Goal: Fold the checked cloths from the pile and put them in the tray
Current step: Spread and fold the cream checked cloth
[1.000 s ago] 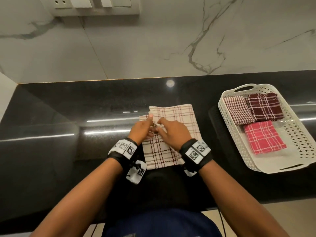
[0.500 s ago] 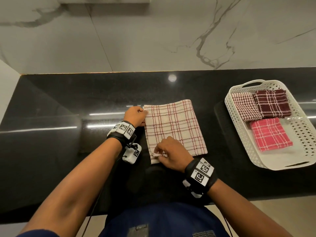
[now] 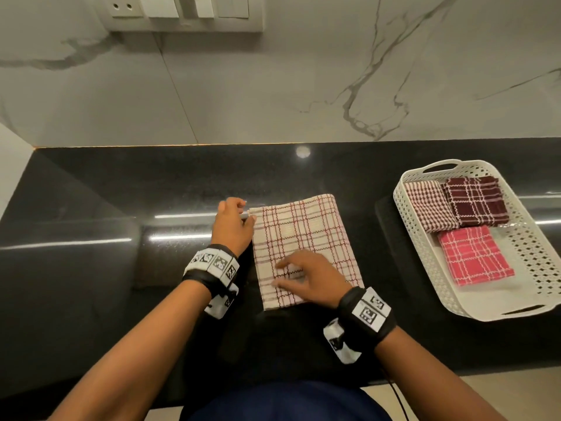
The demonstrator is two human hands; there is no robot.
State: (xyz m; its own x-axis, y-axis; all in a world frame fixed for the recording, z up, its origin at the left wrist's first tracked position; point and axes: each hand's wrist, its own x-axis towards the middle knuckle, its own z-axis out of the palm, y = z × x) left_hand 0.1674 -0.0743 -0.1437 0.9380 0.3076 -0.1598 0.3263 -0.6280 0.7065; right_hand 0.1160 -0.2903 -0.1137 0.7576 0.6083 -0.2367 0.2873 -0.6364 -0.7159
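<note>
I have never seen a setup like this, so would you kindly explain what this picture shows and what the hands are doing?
There is no machine: a person works bare-handed, filmed by a head-worn camera looking down. The marker bands on both wrists carry printed patterns. On the black counter lies a cream checked cloth. The left hand pinches its far left corner; the right hand rests open fingers on it. To the right, a white tray holds a small-checked cloth, a maroon cloth and a pink cloth, all folded.
</note>
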